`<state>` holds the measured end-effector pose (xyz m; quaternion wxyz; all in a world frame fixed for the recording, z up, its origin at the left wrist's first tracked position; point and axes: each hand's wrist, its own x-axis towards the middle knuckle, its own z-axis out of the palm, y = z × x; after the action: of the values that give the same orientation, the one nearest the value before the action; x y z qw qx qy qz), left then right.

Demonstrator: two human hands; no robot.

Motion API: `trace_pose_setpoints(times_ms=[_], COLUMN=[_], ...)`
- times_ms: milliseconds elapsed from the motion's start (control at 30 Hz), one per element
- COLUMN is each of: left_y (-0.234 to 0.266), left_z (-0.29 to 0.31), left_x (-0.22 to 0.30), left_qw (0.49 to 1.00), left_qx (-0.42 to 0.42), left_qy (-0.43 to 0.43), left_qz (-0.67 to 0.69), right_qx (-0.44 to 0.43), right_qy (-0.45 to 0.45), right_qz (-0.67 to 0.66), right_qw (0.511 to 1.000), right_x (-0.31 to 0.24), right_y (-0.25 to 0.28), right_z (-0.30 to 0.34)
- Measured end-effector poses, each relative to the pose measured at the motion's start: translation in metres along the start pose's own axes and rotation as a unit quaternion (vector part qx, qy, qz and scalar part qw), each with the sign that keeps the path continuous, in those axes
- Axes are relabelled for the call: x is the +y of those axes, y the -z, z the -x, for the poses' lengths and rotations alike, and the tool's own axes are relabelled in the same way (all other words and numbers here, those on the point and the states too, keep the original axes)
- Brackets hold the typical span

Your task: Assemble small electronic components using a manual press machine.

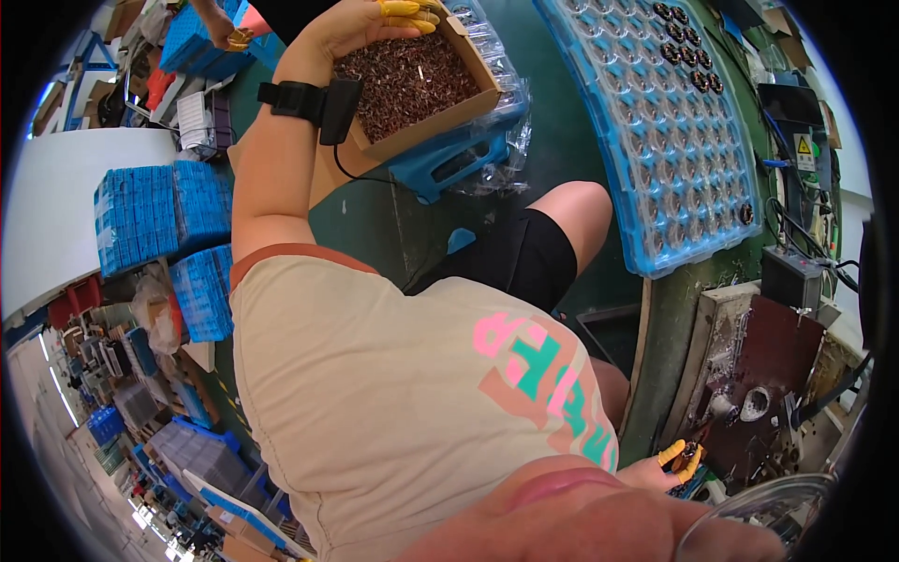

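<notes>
My left hand (375,23), its fingertips covered in yellow finger cots, is above an open cardboard box (426,124) at the top. Heaped inside are many tiny reddish-brown pieces (412,84). The fingers are drawn together; a dark bit shows at their tips, too small to name. A black strap with a small black device (339,110) is on that wrist. Low on the right, my right hand (660,471), also in yellow cots, pinches a small dark round part (691,451) with coppery glints. It is near a dark reddish-brown plate (763,375) with a round metal piece.
A blue tray (626,253) with clear round pockets lies on the green table; dark round parts fill some pockets. The box rests on a blue stool (445,169). Blue stacks (136,220) stand left. A co-worker's hand (229,36) shows at top left. Cables hang right.
</notes>
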<state>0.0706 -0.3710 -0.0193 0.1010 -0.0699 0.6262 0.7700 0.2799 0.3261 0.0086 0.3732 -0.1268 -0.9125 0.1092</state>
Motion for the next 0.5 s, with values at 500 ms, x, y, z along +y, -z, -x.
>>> trace_pose_setpoints(times_ms=[500], left_y=[-0.04], left_z=[-0.074], left_x=[0.025], left_qw=[0.956], left_qx=[0.0], left_qy=[-0.049], left_qz=[-0.288], right_qx=[0.024], right_qy=[0.006], right_qz=[0.007], right_qw=[1.0], right_x=[0.008], right_y=[0.007], right_z=[0.005])
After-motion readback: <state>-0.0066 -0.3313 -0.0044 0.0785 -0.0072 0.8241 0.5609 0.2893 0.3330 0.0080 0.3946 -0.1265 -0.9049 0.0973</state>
